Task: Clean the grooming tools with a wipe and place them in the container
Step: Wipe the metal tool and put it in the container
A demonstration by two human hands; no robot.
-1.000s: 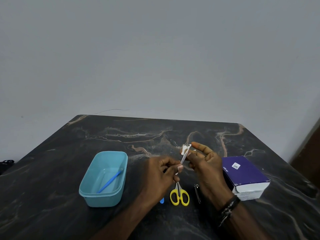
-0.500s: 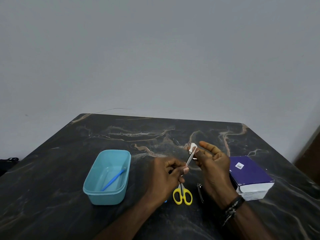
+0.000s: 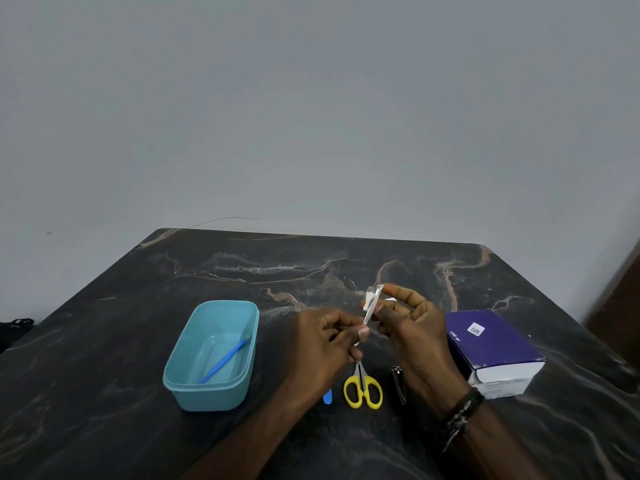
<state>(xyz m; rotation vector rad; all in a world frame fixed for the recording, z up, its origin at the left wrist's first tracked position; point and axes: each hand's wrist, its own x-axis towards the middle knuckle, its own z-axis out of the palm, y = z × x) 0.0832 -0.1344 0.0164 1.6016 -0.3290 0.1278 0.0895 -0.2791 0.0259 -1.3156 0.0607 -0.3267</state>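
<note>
1. Yellow scissors (image 3: 362,389), a clipper (image 3: 399,383) and a blue file (image 3: 327,396) lie nearest on the worktop (image 3: 104,358), apparently uncleaned.
2. Left hand (image 3: 325,344) pinches a metal file (image 3: 372,306); right hand (image 3: 415,327) pinches the wipe (image 3: 370,299) round its tip.
3. Wiping is in hand; next, carry it left to the container (image 3: 194,389), which holds one blue tool (image 3: 225,362).

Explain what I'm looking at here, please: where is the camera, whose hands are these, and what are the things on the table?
No machine here: a head-worn camera looks down at a person's bare hands. The left hand pinches a thin metal tool; the right hand holds a white wipe against its upper end. On the dark marble table lie a teal container holding a blue stick, yellow scissors, a nail clipper, a partly hidden blue item and a purple box.
</note>
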